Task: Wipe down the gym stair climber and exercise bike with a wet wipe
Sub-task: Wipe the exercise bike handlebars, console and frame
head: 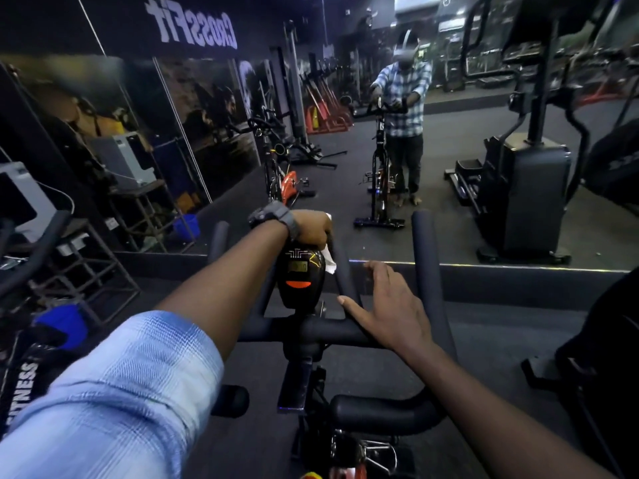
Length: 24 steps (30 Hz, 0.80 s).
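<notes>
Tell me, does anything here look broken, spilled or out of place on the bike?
Nothing stands out. The left hand grips a white wipe at the top of the bike's console, while the right hand rests open on the handlebar. The console sits upright, and no spill or damage is visible, though the room is dim.

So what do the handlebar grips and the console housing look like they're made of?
Handlebar: looks like matte black foam or soft rubber padding, with no glare; which one is unclear. Console: seems hard glossy black plastic, showing sheen around its small display and orange button. The left hand holds the white wipe against it.
</notes>
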{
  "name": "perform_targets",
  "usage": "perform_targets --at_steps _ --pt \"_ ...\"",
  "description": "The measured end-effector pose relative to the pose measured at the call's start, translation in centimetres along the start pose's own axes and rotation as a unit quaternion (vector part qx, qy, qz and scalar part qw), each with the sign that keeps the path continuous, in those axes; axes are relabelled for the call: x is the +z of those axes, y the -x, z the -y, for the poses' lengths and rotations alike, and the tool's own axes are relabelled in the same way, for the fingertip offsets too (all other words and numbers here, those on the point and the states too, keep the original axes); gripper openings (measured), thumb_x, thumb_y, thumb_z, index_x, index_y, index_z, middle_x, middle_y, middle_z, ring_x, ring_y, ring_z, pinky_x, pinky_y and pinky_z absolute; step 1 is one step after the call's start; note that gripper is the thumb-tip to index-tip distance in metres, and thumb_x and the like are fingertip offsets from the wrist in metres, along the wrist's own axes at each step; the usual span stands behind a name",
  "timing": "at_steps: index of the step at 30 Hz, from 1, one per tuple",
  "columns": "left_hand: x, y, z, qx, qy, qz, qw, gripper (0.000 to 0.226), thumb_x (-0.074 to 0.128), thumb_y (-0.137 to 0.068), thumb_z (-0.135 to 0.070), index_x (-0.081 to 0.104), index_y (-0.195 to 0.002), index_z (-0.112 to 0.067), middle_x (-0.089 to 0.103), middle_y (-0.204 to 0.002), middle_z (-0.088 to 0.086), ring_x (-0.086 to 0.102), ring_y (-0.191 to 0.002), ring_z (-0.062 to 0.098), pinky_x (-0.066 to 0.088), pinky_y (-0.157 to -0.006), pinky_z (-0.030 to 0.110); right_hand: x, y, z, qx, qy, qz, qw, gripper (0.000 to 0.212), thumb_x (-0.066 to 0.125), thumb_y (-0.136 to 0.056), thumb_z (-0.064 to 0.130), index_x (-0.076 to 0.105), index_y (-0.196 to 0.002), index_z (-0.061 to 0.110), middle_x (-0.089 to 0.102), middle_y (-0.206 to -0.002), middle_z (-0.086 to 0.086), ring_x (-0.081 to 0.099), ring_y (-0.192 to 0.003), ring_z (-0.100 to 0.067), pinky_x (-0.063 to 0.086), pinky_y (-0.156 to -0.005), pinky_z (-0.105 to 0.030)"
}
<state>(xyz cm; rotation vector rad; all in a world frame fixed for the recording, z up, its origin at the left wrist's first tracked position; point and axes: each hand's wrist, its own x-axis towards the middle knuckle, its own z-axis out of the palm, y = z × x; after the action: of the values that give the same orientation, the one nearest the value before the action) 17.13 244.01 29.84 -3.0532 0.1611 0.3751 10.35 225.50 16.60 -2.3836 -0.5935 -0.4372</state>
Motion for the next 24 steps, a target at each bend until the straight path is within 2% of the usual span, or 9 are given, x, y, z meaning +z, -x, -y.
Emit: perform_targets --at_steps 3,5,7,10,14,16,19,22,24 --pt "0.8 0.1 -3.0 0.002 -0.081 0.014 0.997 0.022 0.056 -0.089 -0.011 0.064 -0.108 -0.002 0.06 -0.096 0.008 0.056 -0.084 0.027 0.044 -0.068 0.03 0.2 0.1 -0.1 -0.012 -0.014 0.006 1.0 0.065 0.059 -0.084 0.066 0.042 -0.131 0.024 0.055 -0.12 0.008 0.053 -0.113 -0.013 0.053 -0.083 -0.04" --pt "2.1 0.2 -5.1 0.031 -0.152 0.029 0.987 0.019 0.057 -0.091 -0.022 0.065 -0.103 -0.011 0.059 -0.091 0.004 0.057 -0.08 0.025 0.047 -0.068 0.031 0.1 -0.1 -0.2 -0.009 -0.034 0.01 0.999 0.06 0.061 -0.081 0.065 0.044 -0.123 0.027 0.056 -0.113 0.009 0.054 -0.106 -0.012 0.053 -0.079 -0.038" --pt "4.3 0.1 -6.6 0.093 -0.278 0.028 0.956 0.008 0.06 -0.086 -0.031 0.061 -0.092 -0.026 0.068 -0.095 -0.001 0.067 -0.087 0.026 0.046 -0.078 0.031 -0.2 -0.1 -0.5 0.008 -0.075 0.0 0.997 0.047 0.064 -0.076 0.061 0.045 -0.106 0.03 0.057 -0.102 0.01 0.056 -0.094 -0.012 0.051 -0.072 -0.036" --pt "5.9 0.9 -7.2 0.146 -0.364 0.027 0.92 0.009 0.058 -0.083 -0.029 0.061 -0.091 -0.026 0.069 -0.099 -0.006 0.066 -0.097 0.019 0.038 -0.094 0.037 -0.6 -0.1 -1.4 0.048 -0.194 -0.042 0.979 0.035 0.06 -0.067 0.047 0.041 -0.093 0.032 0.06 -0.083 0.009 0.059 -0.073 -0.013 0.051 -0.064 -0.037" --pt "6.1 2.0 -7.6 0.164 -0.27 0.036 0.948 0.027 0.057 -0.08 -0.031 0.066 -0.105 -0.028 0.069 -0.1 -0.008 0.063 -0.101 0.017 0.031 -0.106 0.036 -1.4 -0.4 -2.1 0.101 -0.274 -0.091 0.952 0.026 0.065 -0.082 0.017 0.048 -0.101 0.023 0.065 -0.081 0.005 0.062 -0.065 -0.012 0.05 -0.063 -0.029" --pt "6.2 2.4 -7.8 0.108 -0.232 -0.034 0.966 0.036 0.053 -0.078 -0.037 0.066 -0.108 -0.021 0.069 -0.104 0.001 0.06 -0.107 0.021 0.022 -0.114 0.043 -1.4 -0.7 -2.5 0.123 -0.284 -0.104 0.945 0.021 0.061 -0.089 0.015 0.051 -0.107 0.021 0.065 -0.086 0.0 0.062 -0.069 -0.011 0.05 -0.066 -0.029" --pt "8.0 3.4 -8.6 0.004 -0.204 -0.14 0.969 0.054 0.039 -0.084 -0.041 0.06 -0.125 -0.015 0.06 -0.127 0.008 0.043 -0.129 0.027 0.003 -0.115 0.061 -1.3 -1.0 -3.0 0.149 -0.305 -0.087 0.937 0.021 0.058 -0.09 0.02 0.051 -0.108 0.026 0.064 -0.084 0.0 0.063 -0.073 -0.019 0.053 -0.073 -0.044" --pt "11.6 4.6 -9.3 -0.007 -0.141 -0.23 0.963 0.058 0.036 -0.089 -0.041 0.059 -0.13 -0.007 0.047 -0.144 0.01 0.018 -0.146 0.033 0.005 -0.118 0.058 -1.3 -0.9 -3.0 0.146 -0.29 -0.065 0.944 0.02 0.058 -0.09 0.02 0.052 -0.108 0.027 0.064 -0.081 0.005 0.061 -0.074 -0.016 0.051 -0.073 -0.04" --pt "13.9 5.6 -9.5 0.011 -0.024 -0.27 0.963 0.06 0.032 -0.091 -0.042 0.062 -0.123 -0.002 0.033 -0.155 0.008 0.003 -0.15 0.033 0.013 -0.119 0.055 -1.6 -0.8 -3.0 0.138 -0.299 -0.063 0.942 0.02 0.058 -0.09 0.018 0.053 -0.108 0.025 0.065 -0.08 0.006 0.061 -0.073 -0.012 0.049 -0.073 -0.037"
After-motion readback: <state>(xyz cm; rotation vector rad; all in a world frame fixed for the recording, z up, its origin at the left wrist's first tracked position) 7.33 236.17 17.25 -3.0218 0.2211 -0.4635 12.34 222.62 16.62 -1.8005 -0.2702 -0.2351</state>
